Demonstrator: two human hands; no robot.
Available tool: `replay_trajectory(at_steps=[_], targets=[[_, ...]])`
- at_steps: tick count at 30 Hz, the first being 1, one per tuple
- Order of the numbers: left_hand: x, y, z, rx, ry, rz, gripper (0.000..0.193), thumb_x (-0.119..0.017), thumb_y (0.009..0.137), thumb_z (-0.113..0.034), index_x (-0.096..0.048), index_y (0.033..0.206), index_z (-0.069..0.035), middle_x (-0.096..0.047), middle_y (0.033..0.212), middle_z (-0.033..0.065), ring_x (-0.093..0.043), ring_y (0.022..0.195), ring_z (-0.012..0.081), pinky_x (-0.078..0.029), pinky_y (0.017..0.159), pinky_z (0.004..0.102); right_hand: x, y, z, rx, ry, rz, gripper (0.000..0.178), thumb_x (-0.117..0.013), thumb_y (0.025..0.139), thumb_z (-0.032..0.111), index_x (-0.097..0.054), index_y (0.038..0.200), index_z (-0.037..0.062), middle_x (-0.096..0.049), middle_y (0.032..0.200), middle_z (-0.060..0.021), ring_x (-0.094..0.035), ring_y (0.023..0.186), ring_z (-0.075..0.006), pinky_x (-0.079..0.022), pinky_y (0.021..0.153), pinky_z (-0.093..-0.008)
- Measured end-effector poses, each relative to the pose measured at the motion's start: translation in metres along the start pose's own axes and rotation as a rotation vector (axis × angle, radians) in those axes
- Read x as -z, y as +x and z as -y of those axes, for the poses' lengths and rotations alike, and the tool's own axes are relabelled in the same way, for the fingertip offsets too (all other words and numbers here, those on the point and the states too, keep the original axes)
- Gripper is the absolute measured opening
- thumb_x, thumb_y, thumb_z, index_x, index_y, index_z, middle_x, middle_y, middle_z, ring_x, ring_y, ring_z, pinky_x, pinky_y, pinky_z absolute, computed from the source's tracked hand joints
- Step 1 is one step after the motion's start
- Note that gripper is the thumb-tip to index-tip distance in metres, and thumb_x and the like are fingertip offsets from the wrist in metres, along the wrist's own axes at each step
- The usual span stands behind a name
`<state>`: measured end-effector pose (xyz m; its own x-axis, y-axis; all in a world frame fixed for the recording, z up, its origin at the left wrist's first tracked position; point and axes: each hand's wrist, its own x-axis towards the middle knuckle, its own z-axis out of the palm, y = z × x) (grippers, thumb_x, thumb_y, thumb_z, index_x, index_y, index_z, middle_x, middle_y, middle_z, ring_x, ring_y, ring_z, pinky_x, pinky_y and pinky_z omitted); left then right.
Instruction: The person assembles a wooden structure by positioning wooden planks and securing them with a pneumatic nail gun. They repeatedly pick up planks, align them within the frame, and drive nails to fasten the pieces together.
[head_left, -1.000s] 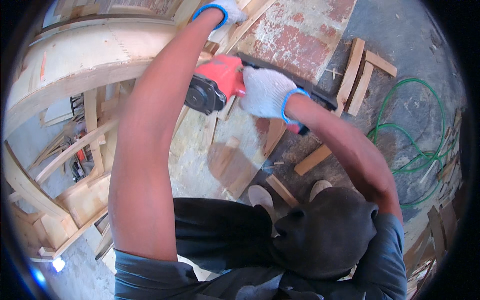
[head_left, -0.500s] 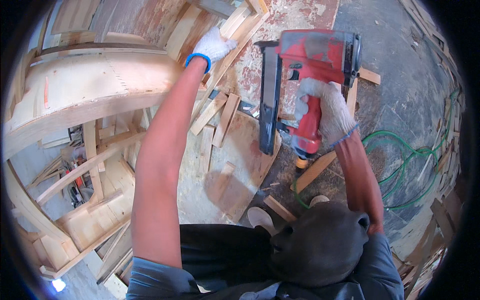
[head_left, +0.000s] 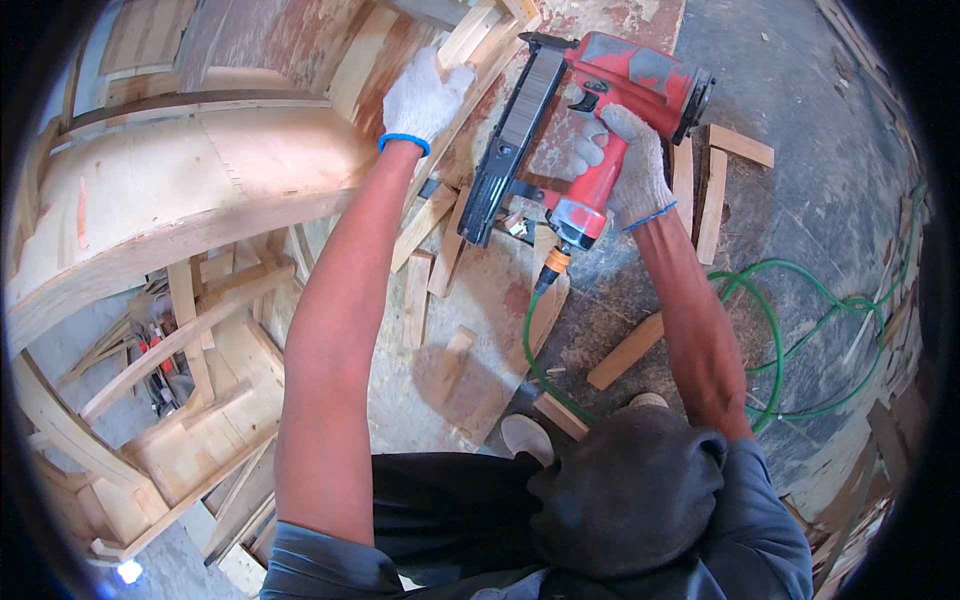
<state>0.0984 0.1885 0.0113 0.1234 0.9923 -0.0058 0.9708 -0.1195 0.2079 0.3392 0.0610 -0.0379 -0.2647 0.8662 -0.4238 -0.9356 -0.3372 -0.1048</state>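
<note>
My right hand (head_left: 634, 160), in a white knit glove, is wrapped round the grip of a red pneumatic nail gun (head_left: 640, 75). The tool is held up off the floor, its long black magazine (head_left: 510, 145) slanting down on the left and its nose toward the wooden frame. An orange fitting under the grip joins it to a green air hose (head_left: 530, 345). My left hand (head_left: 428, 98), in a white glove with a blue cuff, lies with fingers extended and thumb apart at the edge of the wooden frame (head_left: 492, 62). What lies under its palm is hidden.
A large curved wooden frame (head_left: 130, 255) fills the left side, with hand tools (head_left: 160, 365) lying inside its lower part. Several short wood blocks (head_left: 425, 225) lie on the floor. Green hose loops (head_left: 775, 330) lie at the right, near a scrap wood pile (head_left: 885, 435).
My right hand has swung the nail gun left and upward, tilting its nose toward the frame. My left hand has shifted slightly at the frame. The green hose has been drawn along.
</note>
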Motion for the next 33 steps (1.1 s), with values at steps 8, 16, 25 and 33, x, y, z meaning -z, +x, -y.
replay_trajectory(at_steps=[8, 16, 25, 33], targets=[[-0.003, 0.002, 0.002, 0.045, -0.099, -0.036, 0.059, -0.048, 0.098, -0.057, -0.063, 0.12, -0.004, -0.068, 0.111, 0.0317, -0.064, 0.108, 0.048, -0.049, 0.091, 0.0558, 0.008, 0.002, -0.011, -0.02, 0.034, 0.06, 0.016, -0.061, 0.096, 0.023, -0.053, 0.096, 0.0093, -0.05, 0.071, -0.0019, -0.052, 0.06, -0.0191, -0.048, 0.057, -0.0392], [-0.016, 0.011, 0.024, 0.009, -0.488, -0.233, 0.06, -0.044, 0.103, -0.051, -0.064, 0.127, 0.001, -0.067, 0.124, 0.0252, -0.061, 0.118, 0.0404, -0.045, 0.101, 0.0443, -0.002, -0.007, -0.038, -0.079, 0.027, 0.024, 0.018, -0.061, 0.095, 0.026, -0.054, 0.093, 0.0096, -0.049, 0.069, -0.0013, -0.049, 0.056, -0.0183, -0.046, 0.055, -0.0365], [-0.01, 0.014, 0.028, 0.12, -0.73, -0.259, 0.064, -0.051, 0.103, -0.051, -0.064, 0.126, 0.007, -0.067, 0.128, 0.0186, -0.061, 0.117, 0.029, -0.044, 0.102, 0.0371, 0.011, -0.031, -0.045, -0.146, 0.008, 0.034, 0.016, -0.063, 0.094, 0.026, -0.055, 0.092, 0.0123, -0.048, 0.067, 0.0018, -0.051, 0.055, -0.0166, -0.048, 0.053, -0.037], [-0.007, 0.012, 0.024, 0.161, -0.84, -0.215, 0.062, -0.053, 0.102, -0.05, -0.066, 0.122, 0.007, -0.069, 0.116, 0.0151, -0.06, 0.105, 0.0257, -0.045, 0.097, 0.0364, 0.012, -0.031, -0.056, -0.176, 0.024, -0.035, 0.018, -0.064, 0.092, 0.028, -0.055, 0.093, 0.0125, -0.048, 0.066, 0.001, -0.05, 0.054, -0.017, -0.048, 0.052, -0.0376]])
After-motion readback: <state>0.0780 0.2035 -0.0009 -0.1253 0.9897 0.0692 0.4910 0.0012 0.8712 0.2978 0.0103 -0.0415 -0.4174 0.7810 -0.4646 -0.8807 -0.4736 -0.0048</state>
